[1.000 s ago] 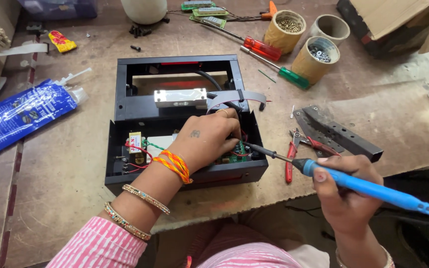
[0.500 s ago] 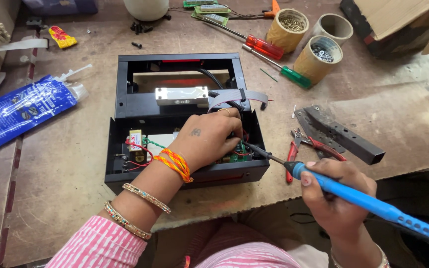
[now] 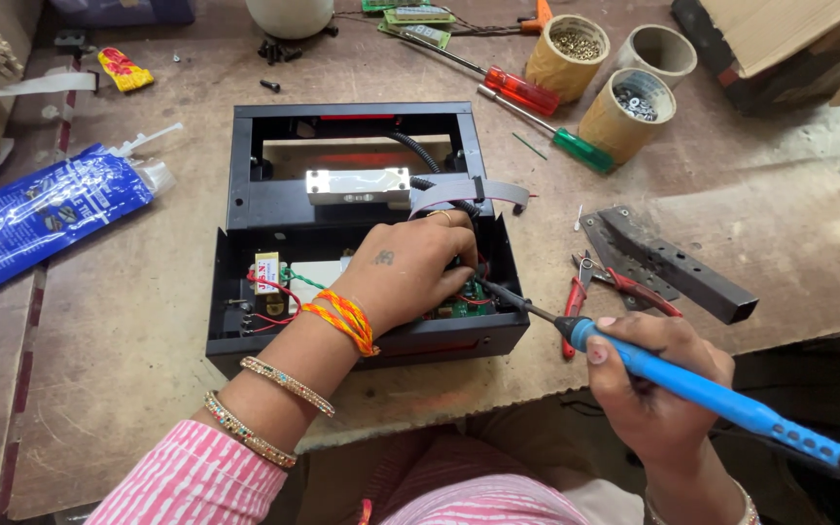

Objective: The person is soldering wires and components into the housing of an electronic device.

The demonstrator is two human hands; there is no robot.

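Observation:
An open black metal case (image 3: 245, 165) lies on the wooden bench, with a silver metal bar (image 3: 357, 185), a grey ribbon cable (image 3: 469, 192) and a green circuit board (image 3: 459, 306) inside. My left hand (image 3: 410, 272) reaches into the case's right part, fingers curled down onto wires over the board. My right hand (image 3: 658, 384) grips a blue-handled soldering iron (image 3: 702, 389). Its metal tip points left into the case, ending just under my left fingertips. What the left fingers pinch is hidden.
Red-handled pliers (image 3: 576, 301) and a black metal bracket (image 3: 678, 267) lie right of the case. Two screwdrivers (image 3: 537, 97) and three cardboard tubs of screws (image 3: 624, 112) stand behind. A blue tube pack (image 3: 41, 209) lies at the left. The bench's front edge runs just below the case.
My right hand has lowered the soldering iron slightly and kept its tip at the board. My left hand stays in the case.

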